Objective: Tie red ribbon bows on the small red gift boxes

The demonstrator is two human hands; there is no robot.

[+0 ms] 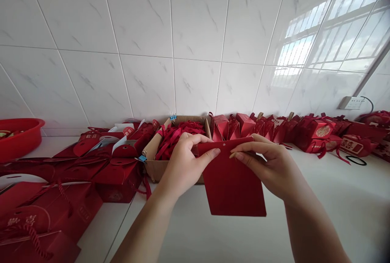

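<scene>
A flat red paper box blank [234, 185] hangs upright above the white table [350, 198], held by both hands at its top edge. My left hand [183, 165] pinches the top left corner, thumb and fingers closed on the card. My right hand [268, 165] grips the top right part, fingers curled over the edge. A small hole shows near the top of the card. Just behind the hands stands a cardboard box [155, 165] filled with red ribbons [179, 131].
Flat red box blanks [55, 198] lie piled at the left. A red plastic basin [18, 135] stands at the far left. Folded red gift boxes [304, 131] line the tiled wall at the right. A black ring [356, 160] lies on the table; a wall socket [350, 102] is above.
</scene>
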